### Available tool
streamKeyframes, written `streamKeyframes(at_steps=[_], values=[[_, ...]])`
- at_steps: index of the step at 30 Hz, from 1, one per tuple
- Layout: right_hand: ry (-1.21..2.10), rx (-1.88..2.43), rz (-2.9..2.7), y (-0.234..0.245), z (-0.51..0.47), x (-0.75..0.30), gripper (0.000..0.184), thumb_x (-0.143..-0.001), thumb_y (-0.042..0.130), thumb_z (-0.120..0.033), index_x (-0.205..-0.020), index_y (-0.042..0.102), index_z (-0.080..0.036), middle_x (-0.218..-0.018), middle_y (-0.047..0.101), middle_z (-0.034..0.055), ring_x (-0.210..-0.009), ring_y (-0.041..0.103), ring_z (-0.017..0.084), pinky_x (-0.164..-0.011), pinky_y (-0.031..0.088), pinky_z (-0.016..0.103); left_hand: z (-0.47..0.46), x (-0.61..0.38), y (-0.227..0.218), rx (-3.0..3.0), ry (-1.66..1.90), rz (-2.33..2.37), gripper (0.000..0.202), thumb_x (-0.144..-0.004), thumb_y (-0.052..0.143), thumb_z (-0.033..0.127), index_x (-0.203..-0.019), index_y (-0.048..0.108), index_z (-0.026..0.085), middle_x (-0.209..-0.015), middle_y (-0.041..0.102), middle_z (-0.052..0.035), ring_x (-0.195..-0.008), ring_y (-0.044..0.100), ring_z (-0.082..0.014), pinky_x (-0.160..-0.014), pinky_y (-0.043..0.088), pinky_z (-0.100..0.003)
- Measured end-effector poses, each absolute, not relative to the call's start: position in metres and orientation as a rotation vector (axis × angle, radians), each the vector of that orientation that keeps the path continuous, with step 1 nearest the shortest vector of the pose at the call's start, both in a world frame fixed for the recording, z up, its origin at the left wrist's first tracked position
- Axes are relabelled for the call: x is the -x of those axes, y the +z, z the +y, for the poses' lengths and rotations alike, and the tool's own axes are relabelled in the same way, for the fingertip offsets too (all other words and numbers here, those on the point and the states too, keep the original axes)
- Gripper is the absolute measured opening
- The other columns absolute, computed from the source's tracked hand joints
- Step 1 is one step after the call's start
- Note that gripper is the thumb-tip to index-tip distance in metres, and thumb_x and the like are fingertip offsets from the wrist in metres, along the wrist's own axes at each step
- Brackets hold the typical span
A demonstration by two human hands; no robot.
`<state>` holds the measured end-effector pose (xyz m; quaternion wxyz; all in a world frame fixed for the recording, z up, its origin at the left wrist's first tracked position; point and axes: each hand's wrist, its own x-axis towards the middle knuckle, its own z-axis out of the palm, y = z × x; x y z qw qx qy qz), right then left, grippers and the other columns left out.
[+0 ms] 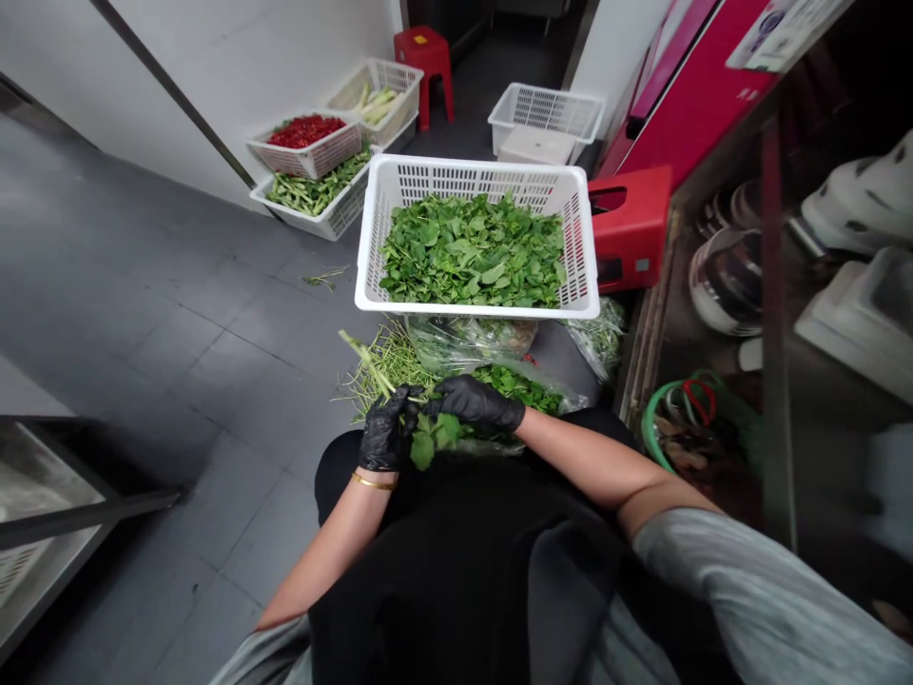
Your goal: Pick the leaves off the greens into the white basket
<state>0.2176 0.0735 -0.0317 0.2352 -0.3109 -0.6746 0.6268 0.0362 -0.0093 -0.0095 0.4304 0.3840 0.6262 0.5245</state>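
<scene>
Left fingers closed on a limp, light leafy stem; right fingers curled just beside them; take by stem, not leaves.

And there it was, my left glove, thin black rubbery stuff with a soft sheen, pinching a smooth, waxy green stem, and my right glove showed that same finish! Up ahead, a white plastic basket, smooth and moulded, next to a glossy red plastic stool. Down low, a crinkled clear plastic bag shone, my gold metal bangle gleamed, and my grey sleeve stayed soft, matt cloth!
</scene>
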Motion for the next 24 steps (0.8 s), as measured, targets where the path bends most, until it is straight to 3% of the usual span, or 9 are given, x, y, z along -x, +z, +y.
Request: streamKeyframes(at_steps=[3,5,8,10,12,14,16,20,24], values=[[1.527,1.015,-1.594,-0.021,0.1,-0.222,0.049,-0.088,0.061,-0.061,-0.068,0.068,-0.018,-0.067,0.066,0.0043,-0.069,0.062,0.018,-0.072,0.054,0.032,-0.008,-0.034,-0.01,-0.853,1.404,1.56,0.028,-0.068,0.087,0.025,-0.095,0.08,0.023,-0.109,0.077,-0.0092,-0.1,0.068,-0.0226,-0.071,0.056,-0.027],[1.268,1.091,-1.485,-0.006,0.138,-0.236,0.052,-0.095,0.05,-0.062,-0.076,0.072,-0.019,-0.077,0.07,0.0071,-0.082,0.068,0.021,-0.083,0.056,0.036,-0.002,-0.028,-0.009,-0.755,1.394,1.555,0.031,-0.071,0.086,0.032,-0.098,0.078,0.02,-0.1,0.078,-0.0103,-0.073,0.067,-0.017,-0.052,0.048,-0.023],[0.853,1.208,-1.531,0.02,0.216,-0.274,0.05,-0.097,0.05,-0.061,-0.104,0.073,-0.016,-0.102,0.074,0.0127,-0.108,0.068,0.026,-0.099,0.053,0.041,0.008,-0.016,-0.003,-0.624,1.222,1.532,0.044,-0.065,0.089,0.037,-0.099,0.074,0.013,-0.077,0.077,-0.0093,-0.04,0.043,-0.0065,-0.037,0.026,-0.019],[0.716,1.409,-1.678,0.033,0.261,-0.3,0.061,-0.09,0.061,-0.063,-0.118,0.068,-0.009,-0.115,0.072,0.0205,-0.116,0.065,0.033,-0.104,0.051,0.049,0.011,-0.011,0.002,-0.556,1.184,1.5,0.053,-0.06,0.091,0.04,-0.101,0.072,0.013,-0.072,0.077,-0.008,-0.037,0.038,-0.0045,-0.037,0.023,-0.018],[0.588,1.571,-1.796,0.04,0.282,-0.312,0.073,-0.084,0.069,-0.062,-0.127,0.062,-0.004,-0.127,0.066,0.0278,-0.124,0.061,0.038,-0.108,0.046,0.055,0.011,-0.009,0.008,-0.587,1.238,1.479,0.053,-0.064,0.087,0.049,-0.1,0.074,0.013,-0.073,0.077,-0.0078,-0.038,0.041,-0.0053,-0.037,0.025,-0.019],[0.527,1.562,-1.799,0.038,0.269,-0.304,0.072,-0.084,0.07,-0.06,-0.13,0.061,-0.005,-0.135,0.062,0.0283,-0.13,0.057,0.038,-0.111,0.045,0.053,0.009,-0.011,0.012,-0.683,1.278,1.483,0.05,-0.071,0.081,0.056,-0.095,0.078,0.013,-0.071,0.075,-0.0076,-0.04,0.043,-0.0061,-0.037,0.027,-0.019],[0.691,1.381,-1.747,0.029,0.227,-0.276,0.061,-0.087,0.066,-0.058,-0.126,0.066,-0.01,-0.129,0.067,0.0221,-0.123,0.062,0.031,-0.104,0.051,0.045,0.007,-0.014,0.014,-0.778,1.247,1.469,0.045,-0.075,0.079,0.055,-0.089,0.08,0.013,-0.068,0.073,-0.0071,-0.041,0.045,-0.0067,-0.037,0.03,-0.02],[1.598,0.823,-1.777,0.008,0.128,-0.207,0.045,-0.083,0.068,-0.056,-0.1,0.075,-0.015,-0.09,0.075,0.0083,-0.084,0.069,0.02,-0.08,0.058,0.033,0.004,-0.02,0.008,-0.854,0.986,1.315,0.03,-0.077,0.081,0.045,-0.084,0.083,0.015,-0.067,0.074,-0.0087,-0.045,0.053,-0.0118,-0.043,0.041,-0.023],[1.812,0.727,-1.61,0.022,0.106,-0.193,0.033,-0.079,0.072,-0.047,-0.078,0.076,-0.015,-0.078,0.074,0.0049,-0.064,0.062,0.013,-0.061,0.053,0.025,-0.001,-0.008,0.002,-0.801,1.093,1.284,0.006,-0.072,0.085,0.026,-0.075,0.081,0.022,-0.085,0.08,-0.0097,-0.08,0.073,-0.0245,-0.068,0.059,-0.032]])
